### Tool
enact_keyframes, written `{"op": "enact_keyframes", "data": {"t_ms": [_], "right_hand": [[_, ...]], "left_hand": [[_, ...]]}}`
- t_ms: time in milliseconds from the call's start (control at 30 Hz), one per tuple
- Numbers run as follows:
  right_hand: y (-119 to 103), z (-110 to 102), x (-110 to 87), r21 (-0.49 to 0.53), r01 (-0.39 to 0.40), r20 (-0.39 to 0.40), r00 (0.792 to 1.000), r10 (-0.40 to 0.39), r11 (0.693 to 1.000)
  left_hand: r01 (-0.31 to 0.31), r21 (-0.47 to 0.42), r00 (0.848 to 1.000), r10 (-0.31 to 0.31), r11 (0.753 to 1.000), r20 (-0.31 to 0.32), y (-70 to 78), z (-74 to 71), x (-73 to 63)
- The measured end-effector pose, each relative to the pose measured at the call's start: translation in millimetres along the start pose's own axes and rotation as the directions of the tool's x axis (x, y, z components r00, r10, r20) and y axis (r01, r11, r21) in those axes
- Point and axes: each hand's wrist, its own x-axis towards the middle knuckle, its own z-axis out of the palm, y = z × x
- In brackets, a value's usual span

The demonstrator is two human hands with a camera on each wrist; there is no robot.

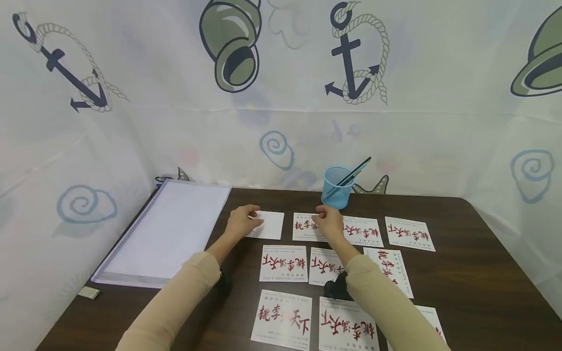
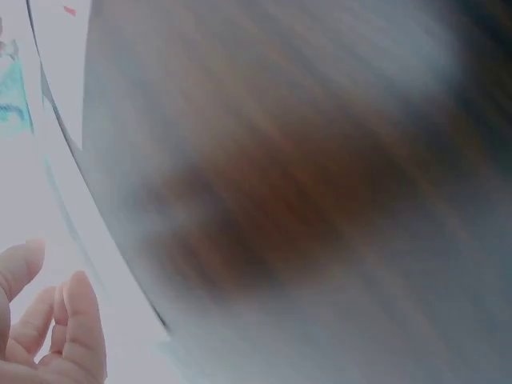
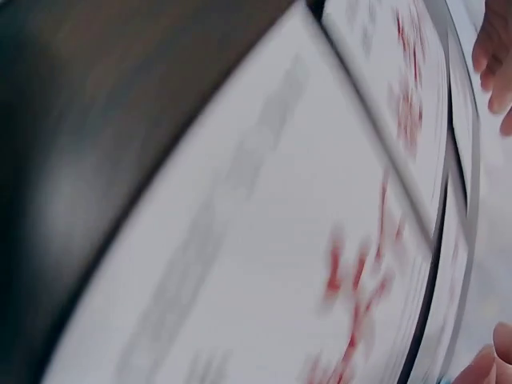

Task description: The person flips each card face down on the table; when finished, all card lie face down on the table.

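My left hand (image 1: 240, 223) is at the left edge of a blank white card (image 1: 272, 225) in the back row. Its thumb and loosely bent fingers (image 2: 84, 320) stand apart in the left wrist view, with nothing seen between them. Over a white card with red Chinese characters (image 1: 304, 233) hovers my right hand (image 1: 331, 225), covering its right part. Another printed card (image 1: 362, 231) lies just right of that hand. In the right wrist view its fingers (image 3: 498, 64) show only at the edge, spread apart; whether they touch the card is hidden.
More printed cards lie in rows nearer me, among them one card (image 1: 283, 263) and a front one (image 1: 281, 319). A white pad (image 1: 167, 229) lies at the left. A blue cup (image 1: 335, 190) with pens stands at the back by the patterned curtain (image 1: 281, 107). A small white block (image 1: 89, 292) sits lower left.
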Motion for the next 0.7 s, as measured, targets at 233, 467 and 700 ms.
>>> {"op": "enact_keyframes", "data": {"t_ms": [233,467,700], "right_hand": [[24,-25,8.4,0.021,-0.109,0.020,0.994,0.108,0.994],[30,-28,9.0,-0.043,-0.130,0.064,0.989,0.133,0.991],[35,-25,13.7,-0.080,-0.122,0.075,0.989,0.128,0.989]], "left_hand": [[0.026,-0.167,0.983,0.005,0.986,0.182,33.2,27.3,10.4],[0.068,-0.181,0.965,-0.019,0.981,0.260,47.0,44.7,16.6],[0.013,-0.076,0.969,0.006,0.997,0.248,51.3,52.8,23.0]]}}
